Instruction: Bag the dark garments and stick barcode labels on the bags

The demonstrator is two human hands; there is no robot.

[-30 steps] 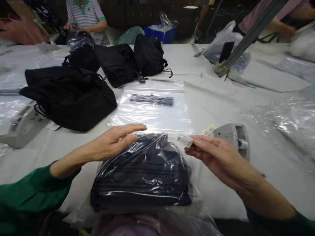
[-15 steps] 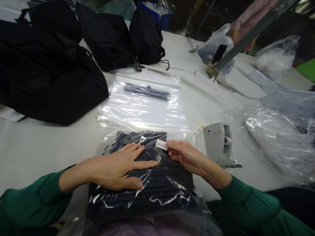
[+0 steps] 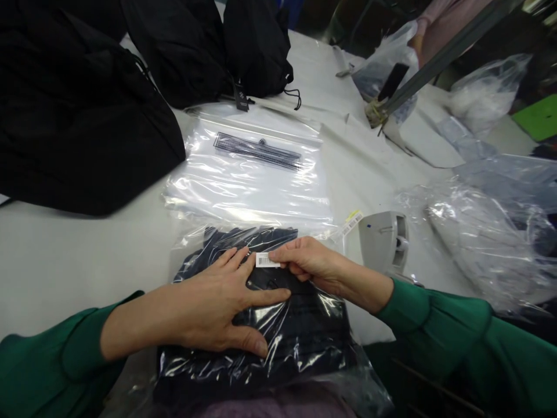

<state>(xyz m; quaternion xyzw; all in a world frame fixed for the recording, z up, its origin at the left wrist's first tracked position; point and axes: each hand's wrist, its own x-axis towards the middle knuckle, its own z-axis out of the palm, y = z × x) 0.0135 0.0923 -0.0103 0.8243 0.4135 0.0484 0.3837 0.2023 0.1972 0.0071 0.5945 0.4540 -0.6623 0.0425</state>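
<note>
L hand (image 3: 217,305) lay flat, open, on bagged dark garment (image 3: 278,325) at near table edge. R hand (image 3: 304,264) pinched barcode label (image 3: 267,260) against bag top; label looked placed, not yet pressed flat.

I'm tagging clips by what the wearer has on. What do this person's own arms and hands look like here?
Both arms are in long, plain dark green sleeves of soft, slightly gathered fabric, each ending at the forearm. The left hand and right hand are bare: no gloves, and no rings, watch or bracelets show. No logos or markings show on the sleeves.
</note>
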